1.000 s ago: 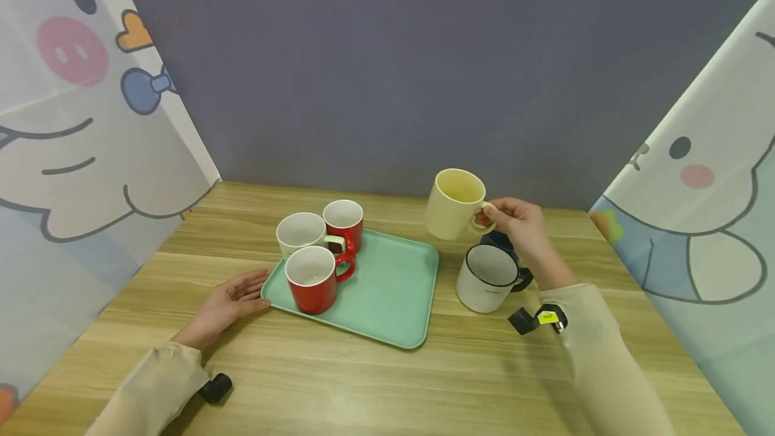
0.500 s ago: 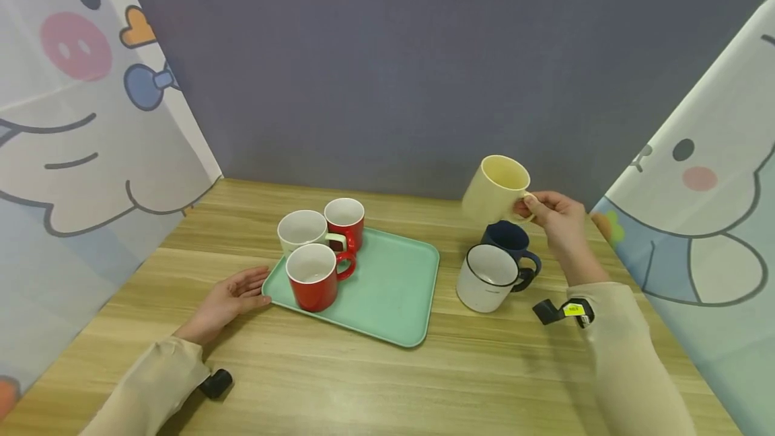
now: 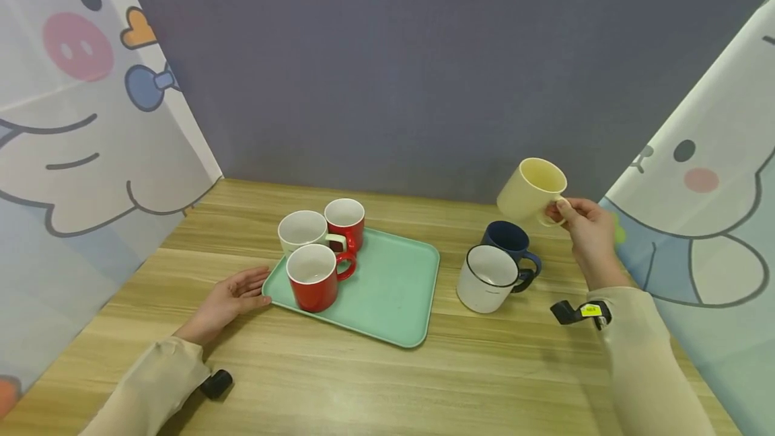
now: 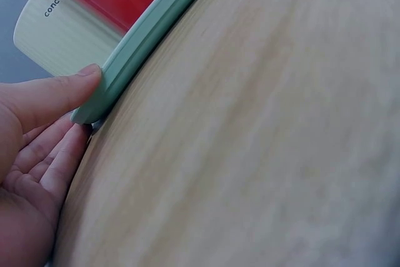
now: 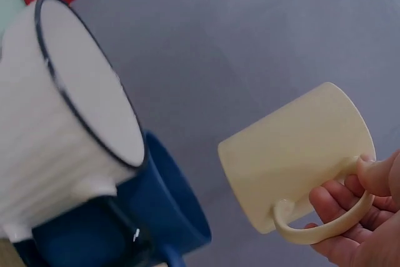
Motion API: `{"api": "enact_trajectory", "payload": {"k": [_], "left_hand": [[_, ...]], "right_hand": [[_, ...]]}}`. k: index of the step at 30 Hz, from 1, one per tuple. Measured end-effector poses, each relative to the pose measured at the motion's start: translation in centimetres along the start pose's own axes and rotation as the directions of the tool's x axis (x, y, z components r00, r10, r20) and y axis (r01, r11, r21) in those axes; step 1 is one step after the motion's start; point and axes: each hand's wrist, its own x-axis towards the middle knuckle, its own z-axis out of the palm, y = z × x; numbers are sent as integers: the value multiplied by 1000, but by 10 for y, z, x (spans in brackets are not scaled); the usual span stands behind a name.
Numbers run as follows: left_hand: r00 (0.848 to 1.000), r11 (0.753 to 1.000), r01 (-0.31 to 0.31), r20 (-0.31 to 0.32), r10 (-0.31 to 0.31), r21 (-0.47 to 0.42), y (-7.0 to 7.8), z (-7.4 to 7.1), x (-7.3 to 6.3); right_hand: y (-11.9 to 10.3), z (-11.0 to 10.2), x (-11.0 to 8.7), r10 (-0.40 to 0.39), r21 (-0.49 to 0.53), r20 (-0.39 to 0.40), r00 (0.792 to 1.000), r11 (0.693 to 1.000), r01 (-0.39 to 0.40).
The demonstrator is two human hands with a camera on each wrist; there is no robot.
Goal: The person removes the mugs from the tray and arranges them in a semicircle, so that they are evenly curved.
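Along the worktop (image 3: 363,389), wood-grained, the left hand (image 3: 230,298) lies with loosely straight fingers, its thumb touching a corner of the smooth green tray (image 3: 393,288). Rightward, an upright white mug (image 3: 480,291) with a dark rim stands just in front of a navy mug (image 3: 505,239). Beyond, the right hand (image 3: 590,231) pinches the smooth yellow mug (image 3: 525,195) by its looped handle; its cylinder hangs raised, left of those fingers, long axis tilted, mouth leaning rightward.

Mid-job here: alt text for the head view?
Right hand holds a tilted yellow mug by its handle above a wooden table, near a navy mug and a dark-rimmed white mug. Left hand touches a mint-green tray bearing two red mugs and a pale mug.
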Motion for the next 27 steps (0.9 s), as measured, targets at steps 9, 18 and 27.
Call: {"api": "enact_trajectory", "payload": {"k": [9, 18, 27], "left_hand": [[1000, 1000, -13, -7, 13, 3, -2, 2, 0], [1000, 1000, -9, -9, 9, 10, -3, -1, 1], [1000, 1000, -9, -9, 9, 17, -4, 0, 1]], "right_hand": [[13, -21, 5, 62, 60, -86, 994, 997, -57], [30, -33, -1, 60, 0, -104, 993, 998, -60], [50, -48, -11, 133, -134, -138, 981, 979, -152]]}}
